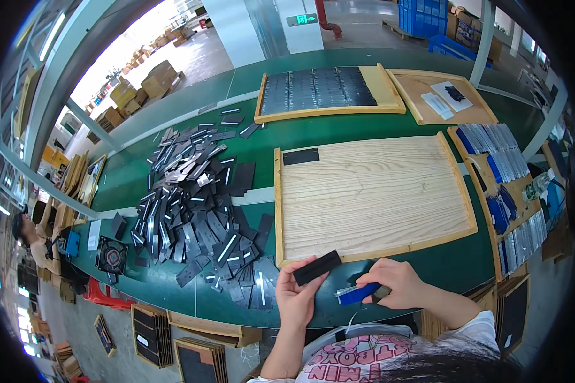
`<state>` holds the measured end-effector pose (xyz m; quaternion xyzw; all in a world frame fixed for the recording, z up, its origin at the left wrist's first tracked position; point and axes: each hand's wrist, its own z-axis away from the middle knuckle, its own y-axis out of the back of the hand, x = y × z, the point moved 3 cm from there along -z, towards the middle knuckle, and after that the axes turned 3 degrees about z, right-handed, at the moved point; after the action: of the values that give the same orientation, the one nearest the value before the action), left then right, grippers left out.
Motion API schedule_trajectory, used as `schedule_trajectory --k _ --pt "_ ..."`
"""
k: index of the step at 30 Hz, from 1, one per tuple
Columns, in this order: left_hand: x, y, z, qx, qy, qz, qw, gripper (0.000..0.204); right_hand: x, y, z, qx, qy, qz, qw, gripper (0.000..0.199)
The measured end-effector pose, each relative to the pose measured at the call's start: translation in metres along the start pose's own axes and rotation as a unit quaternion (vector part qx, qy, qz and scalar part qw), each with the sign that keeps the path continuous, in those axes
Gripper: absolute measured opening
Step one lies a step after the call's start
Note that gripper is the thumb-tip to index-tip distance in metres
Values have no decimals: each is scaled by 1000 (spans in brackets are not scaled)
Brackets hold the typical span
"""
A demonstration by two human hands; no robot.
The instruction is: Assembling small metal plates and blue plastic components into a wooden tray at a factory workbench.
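a long green table (118, 182) fills most of the view, and on it, in front of the person, lies a wide wood-grain tray (370, 198) with a raised pale frame. left of that tray spreads a loose heap of dark flat pieces (201, 210), many with a shiny strip, lying at all angles and overlapping. beyond the wood-grain tray, a second framed tray (384, 89) holds close rows of dark strips, while at the right a long side tray (490, 239) carries rows of silvery strips (506, 150) and some blue ones. behind it, a brown-bottomed tray (415, 83) holds white papers (436, 105). the left hand (295, 299) grasps a black bar (317, 267) between thumb and fingers, tilted up to the right, just at the near edge of the wood-grain tray. the right hand (396, 284), just beside it, is closed around a blue bundle (358, 294) with pale ends (what exactly it is, i cannot tell). a square black fan (112, 256) sits left of the heap. smaller still, one black rectangle (300, 156) lies flat in the wood-grain tray's far left corner.
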<state>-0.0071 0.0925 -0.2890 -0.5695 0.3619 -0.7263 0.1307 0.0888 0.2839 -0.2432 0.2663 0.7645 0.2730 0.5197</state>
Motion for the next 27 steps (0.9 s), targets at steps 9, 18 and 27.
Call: schedule_trajectory --k 9,18,27 --pt "-12 -1 3 -18 23 18 999 41 0 5 0 23 16 -65 998 43" --pt "-30 -20 17 -82 86 38 992 46 -5 16 -21 84 -20 -137 987 45" --pt "-28 -21 16 -86 74 25 993 44 -4 12 -23 110 -1 -83 990 47"
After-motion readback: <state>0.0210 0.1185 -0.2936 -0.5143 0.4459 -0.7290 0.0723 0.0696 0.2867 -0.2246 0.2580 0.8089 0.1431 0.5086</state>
